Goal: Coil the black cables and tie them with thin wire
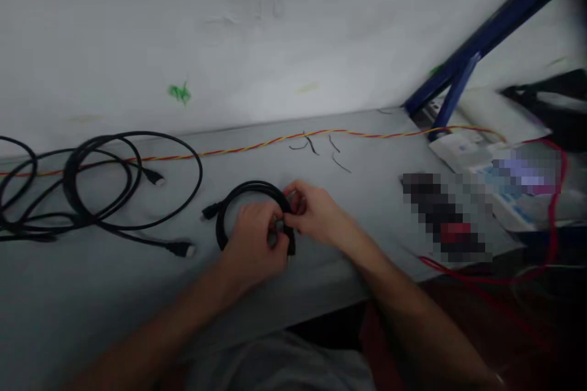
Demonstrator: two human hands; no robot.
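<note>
A small coil of black cable (250,188) stands on the grey table (330,269), with a black plug (211,211) sticking out to its left. My left hand (254,235) and my right hand (312,211) both grip the coil at its lower right, fingers close together. They hide part of the loop and whatever cable end lies between them. To the left lies a larger loose coil of black cable (137,133), with its two black plugs (153,177) (181,249) resting on the table.
A twisted red and yellow wire (275,140) runs along the table by the white wall (137,30). Short dark wire scraps (312,143) lie near it. At right are a pixelated object (444,217), papers (486,159), a red wire (554,214) and a blue metal bar (490,36).
</note>
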